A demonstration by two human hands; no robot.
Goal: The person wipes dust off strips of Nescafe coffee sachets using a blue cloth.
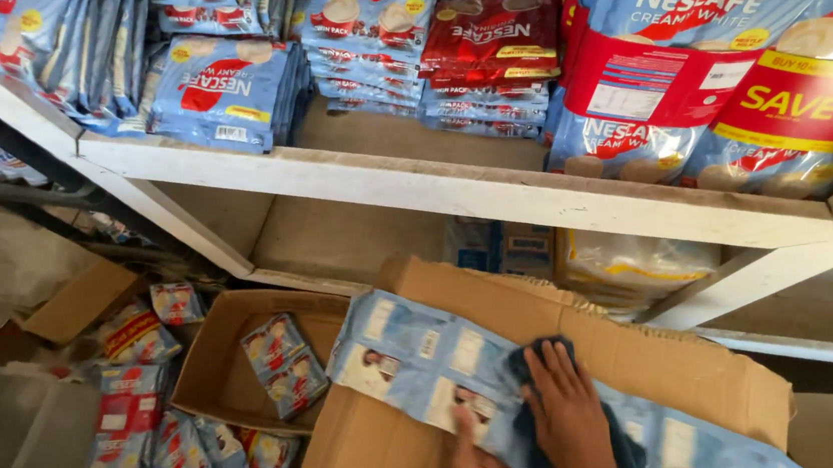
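My right hand presses a dark blue cloth flat onto a row of light blue sachet packs that lie across an open brown cardboard box. My left hand rests at the bottom edge of the view, fingertips on the same packs just left of the cloth. The cloth runs under my right palm and shows again near my wrist. The box's flaps stand open around the packs.
A white wooden shelf above holds stacks of blue and red pouch packs. A smaller open carton with blue packs stands to the left. Loose packs lie on the floor beside a clear plastic tub.
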